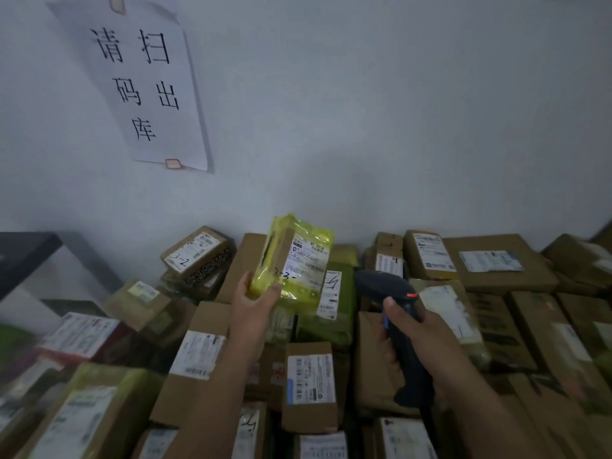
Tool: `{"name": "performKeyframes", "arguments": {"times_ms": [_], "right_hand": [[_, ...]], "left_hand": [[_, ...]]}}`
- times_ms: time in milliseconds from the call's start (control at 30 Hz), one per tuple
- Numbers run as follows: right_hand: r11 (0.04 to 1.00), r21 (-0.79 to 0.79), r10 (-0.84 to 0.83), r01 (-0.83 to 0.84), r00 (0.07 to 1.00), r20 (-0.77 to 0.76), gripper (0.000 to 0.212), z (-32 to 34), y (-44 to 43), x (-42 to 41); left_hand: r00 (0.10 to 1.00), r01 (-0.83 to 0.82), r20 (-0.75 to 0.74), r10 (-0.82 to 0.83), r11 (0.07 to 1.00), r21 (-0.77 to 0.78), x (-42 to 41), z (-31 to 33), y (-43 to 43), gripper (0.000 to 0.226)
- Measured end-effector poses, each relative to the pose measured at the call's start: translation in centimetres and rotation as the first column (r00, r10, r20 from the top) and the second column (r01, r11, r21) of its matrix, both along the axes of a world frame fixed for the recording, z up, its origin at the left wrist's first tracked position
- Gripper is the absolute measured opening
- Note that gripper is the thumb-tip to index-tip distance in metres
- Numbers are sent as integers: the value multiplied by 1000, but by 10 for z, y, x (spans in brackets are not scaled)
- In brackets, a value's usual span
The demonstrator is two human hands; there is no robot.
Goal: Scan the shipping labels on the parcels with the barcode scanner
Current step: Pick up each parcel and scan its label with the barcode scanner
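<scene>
Right hand wraps my barcode scanner; left hand grips the yellow parcel by its lower corner, raised above the pile. I judge it light, its film slippery; edges hold best.

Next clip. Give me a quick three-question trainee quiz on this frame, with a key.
1. Which hand grips the scanner? A) left B) right C) neither
2. True or false: the yellow parcel lies flat on the pile.
3. What is taped to the wall at upper left?
Key: 1. B, the right hand. 2. False: the left hand holds it up above the pile, with its label toward the camera. 3. A paper sign.
</scene>
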State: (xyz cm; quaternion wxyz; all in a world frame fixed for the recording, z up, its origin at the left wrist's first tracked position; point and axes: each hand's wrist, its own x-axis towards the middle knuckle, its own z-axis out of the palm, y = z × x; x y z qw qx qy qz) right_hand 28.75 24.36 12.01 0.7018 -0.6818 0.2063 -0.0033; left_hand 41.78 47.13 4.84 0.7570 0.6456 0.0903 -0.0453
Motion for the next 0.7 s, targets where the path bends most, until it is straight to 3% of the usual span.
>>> {"name": "performKeyframes", "arguments": {"times_ms": [133,333,500,700], "right_hand": [[982,-166,79,-86,996,-52,59,19,-4,-32],[914,-377,149,-149,988,-31,43,41,-6,-58],[931,-336,139,-143,990,-34,46,52,6,-67],[962,-216,167,-169,986,-26,58,61,23,-75]], "left_hand": [[998,-1,-65,-2,999,-51,-31,-5,4,73],[997,30,-70,-32,999,-22,-62,1,20,64],[998,-37,-62,22,968,-248,-76,11,26,60],[997,-71,-53,59,961,-266,-88,8,31,62]]}}
